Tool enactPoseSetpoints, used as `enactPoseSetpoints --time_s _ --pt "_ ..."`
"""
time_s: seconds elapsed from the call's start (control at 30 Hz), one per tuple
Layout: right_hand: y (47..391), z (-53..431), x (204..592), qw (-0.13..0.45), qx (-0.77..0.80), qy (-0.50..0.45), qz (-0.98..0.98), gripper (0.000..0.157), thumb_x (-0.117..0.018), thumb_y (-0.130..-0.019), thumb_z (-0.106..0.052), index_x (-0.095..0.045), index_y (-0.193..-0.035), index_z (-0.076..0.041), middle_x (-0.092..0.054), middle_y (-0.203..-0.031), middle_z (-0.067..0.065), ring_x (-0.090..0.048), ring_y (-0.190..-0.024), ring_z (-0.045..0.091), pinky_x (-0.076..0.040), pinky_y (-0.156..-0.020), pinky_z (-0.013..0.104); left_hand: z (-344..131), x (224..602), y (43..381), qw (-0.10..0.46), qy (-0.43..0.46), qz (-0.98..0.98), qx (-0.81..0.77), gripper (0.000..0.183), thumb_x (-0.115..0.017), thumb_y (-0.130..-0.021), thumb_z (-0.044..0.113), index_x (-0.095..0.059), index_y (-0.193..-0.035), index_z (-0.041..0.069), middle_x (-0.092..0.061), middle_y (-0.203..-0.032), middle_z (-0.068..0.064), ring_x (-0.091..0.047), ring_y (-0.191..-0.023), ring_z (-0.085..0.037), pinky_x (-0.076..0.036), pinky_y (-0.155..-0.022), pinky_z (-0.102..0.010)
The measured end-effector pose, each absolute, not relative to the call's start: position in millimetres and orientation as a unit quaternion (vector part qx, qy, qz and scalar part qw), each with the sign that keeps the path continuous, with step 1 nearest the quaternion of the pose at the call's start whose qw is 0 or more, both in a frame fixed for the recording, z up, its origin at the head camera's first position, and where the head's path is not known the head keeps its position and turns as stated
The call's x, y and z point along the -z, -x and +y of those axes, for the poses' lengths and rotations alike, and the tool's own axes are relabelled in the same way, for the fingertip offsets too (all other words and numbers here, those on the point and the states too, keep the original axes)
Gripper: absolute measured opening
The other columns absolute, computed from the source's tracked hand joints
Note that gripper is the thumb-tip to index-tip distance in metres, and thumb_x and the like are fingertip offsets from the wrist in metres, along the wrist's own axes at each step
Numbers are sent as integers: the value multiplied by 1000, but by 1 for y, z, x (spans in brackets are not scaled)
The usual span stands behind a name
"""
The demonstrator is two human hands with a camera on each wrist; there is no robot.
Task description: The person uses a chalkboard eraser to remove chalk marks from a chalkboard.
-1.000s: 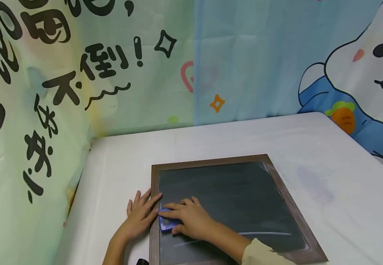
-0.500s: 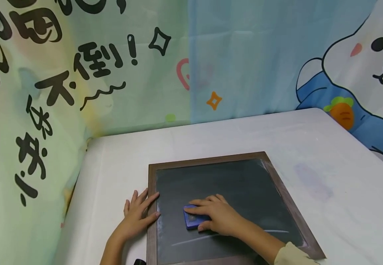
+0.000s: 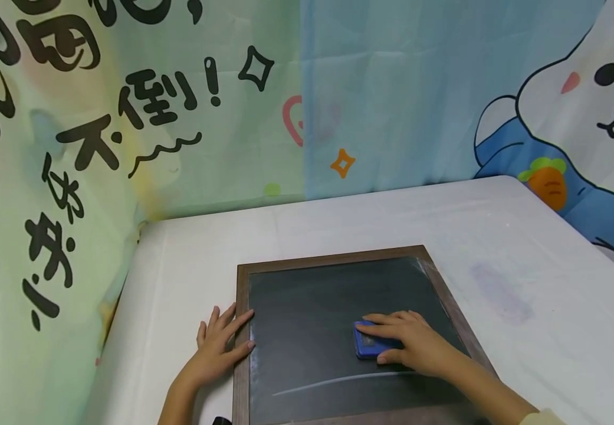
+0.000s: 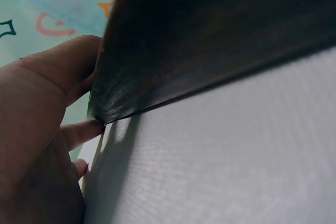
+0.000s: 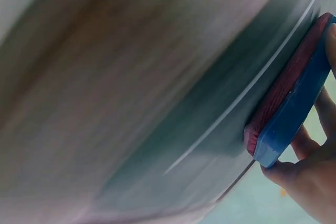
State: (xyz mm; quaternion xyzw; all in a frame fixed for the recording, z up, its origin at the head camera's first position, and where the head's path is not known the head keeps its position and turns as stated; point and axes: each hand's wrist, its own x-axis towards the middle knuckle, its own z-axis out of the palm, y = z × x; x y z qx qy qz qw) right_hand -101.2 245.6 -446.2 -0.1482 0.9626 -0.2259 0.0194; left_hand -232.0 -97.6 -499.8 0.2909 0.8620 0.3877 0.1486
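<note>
Worktop (image 3: 200, 248): white, under framed board (image 3: 307, 301).
Left hand (image 3: 214, 349): fingers spread, touching board's left edge.
Right hand (image 3: 417, 342): thumb and fingers gripping blue eraser (image 3: 367, 346) against board.

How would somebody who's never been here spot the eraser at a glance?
On the white table lies a chalkboard with a brown frame. Just beyond the long white chalk line on it, look for the right hand, which holds the eraser. It is a small block, told from the dark board around it by its bright blue body and dark red underside.
</note>
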Motion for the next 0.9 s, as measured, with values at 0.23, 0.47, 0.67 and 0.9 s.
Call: enactPoseSetpoints --time_s 0.23,0.47,0.67,0.9 --pt "89 284 454 -9 210 147 967 60 -67 -74 -40 -51 -131 -27 -53 -130 11 -54 -104 32 -39 -84 57 -98 500 233 139 -289 865 -385 54 -59 -87 31 -42 -137 19 -20 -149 -21 4 -138 -44 12 -102 -63" --pt "78 308 460 -67 153 163 972 60 -69 -72 -40 -52 -129 -32 -55 -129 -3 -51 -99 18 -44 -76 40 -98 502 234 146 -291 864 -383 54 -59 -87 31 -41 -137 19 -19 -149 -21 5 -138 -44 12 -101 -64" --pt "75 306 460 -50 166 152 973 59 -69 -72 -40 -53 -128 -30 -56 -129 3 -52 -99 20 -43 -78 43 -99 502 234 142 -289 865 -386 54 -59 -87 31 -42 -137 19 -19 -149 -21 4 -138 -45 12 -101 -63" --pt "53 304 465 -55 168 147 973 61 -69 -72 -41 -51 -130 -31 -48 -135 -12 -47 -102 12 -40 -77 39 -98 501 233 139 -295 862 -387 54 -59 -87 29 -42 -137 17 -20 -148 -22 3 -137 -46 11 -101 -64"
